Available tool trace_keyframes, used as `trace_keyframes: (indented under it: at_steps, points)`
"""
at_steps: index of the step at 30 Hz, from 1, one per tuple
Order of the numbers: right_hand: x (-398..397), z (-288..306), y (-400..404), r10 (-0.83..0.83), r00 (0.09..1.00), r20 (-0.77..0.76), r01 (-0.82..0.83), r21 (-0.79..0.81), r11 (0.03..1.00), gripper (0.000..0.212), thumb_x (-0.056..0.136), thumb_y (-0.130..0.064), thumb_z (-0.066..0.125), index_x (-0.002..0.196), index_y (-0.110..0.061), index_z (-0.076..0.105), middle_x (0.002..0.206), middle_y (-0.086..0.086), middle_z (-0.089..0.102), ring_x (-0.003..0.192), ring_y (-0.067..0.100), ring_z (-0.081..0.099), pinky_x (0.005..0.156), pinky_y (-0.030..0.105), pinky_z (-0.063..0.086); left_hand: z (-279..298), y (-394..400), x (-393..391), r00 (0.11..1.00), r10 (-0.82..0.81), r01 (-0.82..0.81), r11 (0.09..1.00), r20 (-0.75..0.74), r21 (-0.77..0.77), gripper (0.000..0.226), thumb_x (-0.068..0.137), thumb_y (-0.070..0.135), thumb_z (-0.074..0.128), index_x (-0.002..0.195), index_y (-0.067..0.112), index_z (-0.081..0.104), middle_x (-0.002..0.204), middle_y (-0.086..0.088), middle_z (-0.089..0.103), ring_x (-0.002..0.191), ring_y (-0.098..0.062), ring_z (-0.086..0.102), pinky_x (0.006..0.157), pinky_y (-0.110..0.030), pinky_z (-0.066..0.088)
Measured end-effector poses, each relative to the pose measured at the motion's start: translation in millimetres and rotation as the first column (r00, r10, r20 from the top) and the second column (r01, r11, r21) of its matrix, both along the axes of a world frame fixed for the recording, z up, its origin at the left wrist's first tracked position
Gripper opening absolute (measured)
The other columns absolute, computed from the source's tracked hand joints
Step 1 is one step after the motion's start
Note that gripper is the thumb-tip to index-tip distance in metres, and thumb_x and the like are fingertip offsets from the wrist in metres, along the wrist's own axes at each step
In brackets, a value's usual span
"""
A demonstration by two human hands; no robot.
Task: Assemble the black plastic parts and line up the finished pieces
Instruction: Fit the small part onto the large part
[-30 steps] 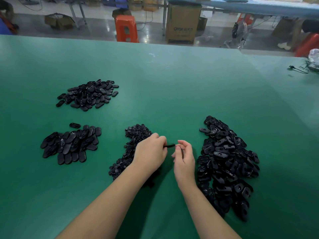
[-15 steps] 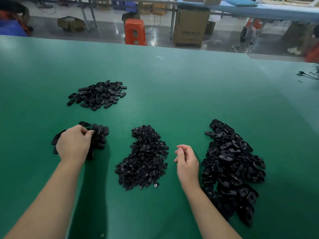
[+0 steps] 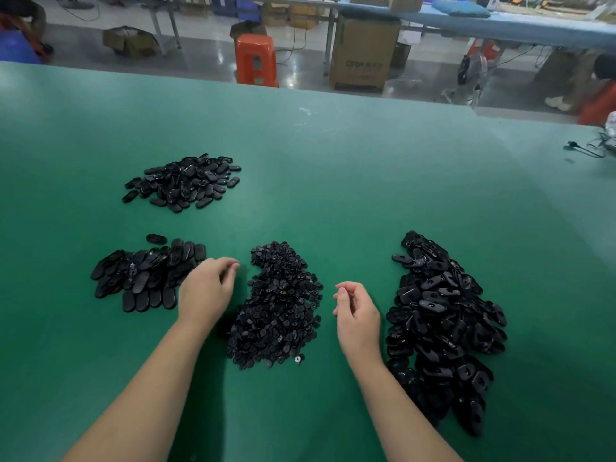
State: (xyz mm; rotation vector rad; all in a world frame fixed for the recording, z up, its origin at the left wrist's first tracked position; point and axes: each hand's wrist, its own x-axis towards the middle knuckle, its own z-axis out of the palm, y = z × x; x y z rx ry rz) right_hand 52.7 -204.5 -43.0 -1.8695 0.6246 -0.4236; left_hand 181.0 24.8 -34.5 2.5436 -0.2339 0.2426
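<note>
A person's two bare forearms reach out over a wide green table mat [image 3: 333, 181]. The right hand [image 3: 358, 315] hovers with its fingers loosely curled and empty; just beyond its knuckles to the right lies a long heap of larger black plastic housings with holes [image 3: 443, 328]. Between the two hands sits a dense mound of small black plastic inserts [image 3: 280, 305]. The left hand [image 3: 206, 291] hovers with fingers relaxed and slightly apart, holding nothing, its fingertips beside the mound's left edge. Just left of those fingertips lie rows of finished black oval plastic pieces [image 3: 146, 275], some lined up side by side. Farther past the fingers rests a loose pile of black oval plastic shells [image 3: 183, 181]. Beyond the table stand an orange plastic stool [image 3: 256, 58] and a brown cardboard box [image 3: 363, 58].
</note>
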Motion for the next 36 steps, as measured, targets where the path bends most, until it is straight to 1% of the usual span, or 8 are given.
trace_keyframes:
  at_steps: [4, 12, 16, 18, 21, 23, 27, 36]
  points:
    - [0.6, -0.8, 0.9, 0.01, 1.0, -0.022, -0.01, 0.003, 1.0, 0.017, 0.103, -0.022, 0.052, 0.094, -0.032, 0.062, 0.084, -0.005, 0.068, 0.073, 0.013, 0.063, 0.063, 0.032, 0.051, -15.3, -7.8, -4.7, 0.999, -0.032, 0.032, 0.999, 0.015, 0.02, 0.017, 0.097, 0.023, 0.062, 0.106, 0.027, 0.076, 0.074, 0.013, 0.051, 0.058, -0.005, 0.047, 0.054, -0.027, 0.032]
    - [5.4, 9.8, -1.4, 0.096, 0.985, -0.141, -0.098, -0.003, 0.995, 0.016, 0.102, -0.02, 0.055, 0.094, -0.033, 0.061, 0.087, -0.009, 0.064, 0.071, 0.006, 0.055, 0.063, 0.019, 0.041, -22.5, -10.6, -4.4, 0.986, -0.138, 0.137, 0.99, 0.089, 0.021, 0.03, 0.094, 0.018, 0.065, 0.119, 0.03, 0.074, 0.079, 0.008, 0.048, 0.063, -0.002, 0.039, 0.07, -0.034, 0.037]
    - [5.7, 34.1, -25.5, 0.262, 0.929, -0.262, -0.274, -0.011, 0.962, 0.015, 0.104, -0.023, 0.054, 0.101, -0.031, 0.065, 0.085, -0.012, 0.066, 0.065, 0.003, 0.057, 0.055, 0.016, 0.044, -23.8, -9.6, -3.1, 0.986, -0.14, 0.139, 0.99, 0.085, 0.016, 0.026, 0.095, 0.023, 0.064, 0.116, 0.032, 0.076, 0.079, 0.013, 0.046, 0.066, -0.001, 0.04, 0.073, -0.034, 0.036]
    - [7.3, 49.5, -50.5, 0.263, 0.873, -0.41, -0.398, -0.289, 0.871, 0.02, 0.104, -0.02, 0.052, 0.115, -0.028, 0.067, 0.1, -0.012, 0.067, 0.073, -0.001, 0.06, 0.066, 0.02, 0.051, -24.0, -9.4, -2.7, 0.986, -0.141, 0.14, 0.99, 0.089, 0.019, 0.027, 0.095, 0.028, 0.059, 0.115, 0.031, 0.076, 0.08, 0.012, 0.046, 0.066, -0.005, 0.039, 0.074, -0.034, 0.036]
    - [11.9, 71.5, -95.1, 0.06, 0.772, -0.633, -0.544, -0.608, 0.578, 0.037, 0.101, -0.011, 0.05, 0.132, -0.028, 0.062, 0.125, -0.001, 0.063, 0.115, 0.02, 0.06, 0.095, 0.037, 0.052, -23.3, -9.3, -3.3, 0.986, -0.141, 0.14, 0.99, 0.083, 0.016, 0.034, 0.093, 0.036, 0.05, 0.114, 0.03, 0.077, 0.079, 0.011, 0.047, 0.066, -0.007, 0.04, 0.073, -0.034, 0.036]
    - [13.3, 78.7, -121.1, -0.022, 0.667, -0.745, -0.64, -0.588, 0.495, 0.043, 0.098, -0.008, 0.052, 0.135, -0.028, 0.059, 0.13, 0.005, 0.058, 0.122, 0.027, 0.052, 0.095, 0.039, 0.05, -23.5, -9.4, -3.5, 0.987, -0.138, 0.137, 0.99, 0.078, 0.016, 0.03, 0.096, 0.035, 0.053, 0.114, 0.03, 0.077, 0.079, 0.011, 0.047, 0.065, -0.005, 0.041, 0.073, -0.034, 0.037]
    - [13.9, 79.0, -143.1, -0.023, 0.499, -0.866, -0.772, -0.457, 0.442, 0.04, 0.098, -0.011, 0.054, 0.133, -0.029, 0.057, 0.131, 0.009, 0.053, 0.118, 0.032, 0.054, 0.089, 0.039, 0.051, -23.9, -9.7, -3.6, 0.989, -0.126, 0.126, 0.992, 0.079, 0.0, 0.022, 0.097, 0.027, 0.062, 0.113, 0.029, 0.077, 0.079, 0.012, 0.048, 0.065, 0.0, 0.042, 0.074, -0.036, 0.041]
    - [29.3, 71.8, -141.2, 0.05, 0.549, -0.834, -0.773, -0.484, 0.41, 0.03, 0.097, -0.023, 0.065, 0.126, -0.022, 0.058, 0.12, 0.006, 0.061, 0.11, 0.03, 0.06, 0.08, 0.036, 0.047, -23.1, -10.8, -3.2, 0.989, -0.123, 0.122, 0.992, 0.083, 0.017, 0.021, 0.098, 0.029, 0.061, 0.112, 0.029, 0.077, 0.079, 0.013, 0.047, 0.065, -0.002, 0.044, 0.074, -0.037, 0.041]
